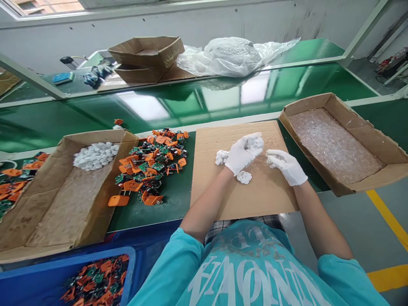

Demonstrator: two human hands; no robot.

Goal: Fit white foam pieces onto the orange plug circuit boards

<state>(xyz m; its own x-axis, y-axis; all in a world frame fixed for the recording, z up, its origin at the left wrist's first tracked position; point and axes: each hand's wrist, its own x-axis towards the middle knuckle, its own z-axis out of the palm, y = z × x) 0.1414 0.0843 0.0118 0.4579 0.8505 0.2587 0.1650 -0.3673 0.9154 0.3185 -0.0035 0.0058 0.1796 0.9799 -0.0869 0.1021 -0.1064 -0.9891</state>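
Green workbench (165, 195) with cardboard sheet (223, 187), factory floor (360, 229).

Partly legible white lettering on teal shirt (255, 272)

White gloves (245, 154), white parts (244, 177), brown cardboard (223, 191), green belt (175, 191) (orange/green boards (153, 163)).

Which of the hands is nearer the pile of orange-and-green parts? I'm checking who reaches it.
Left. The left hand is over the cardboard sheet, closer to the parts pile; the right hand is farther right.
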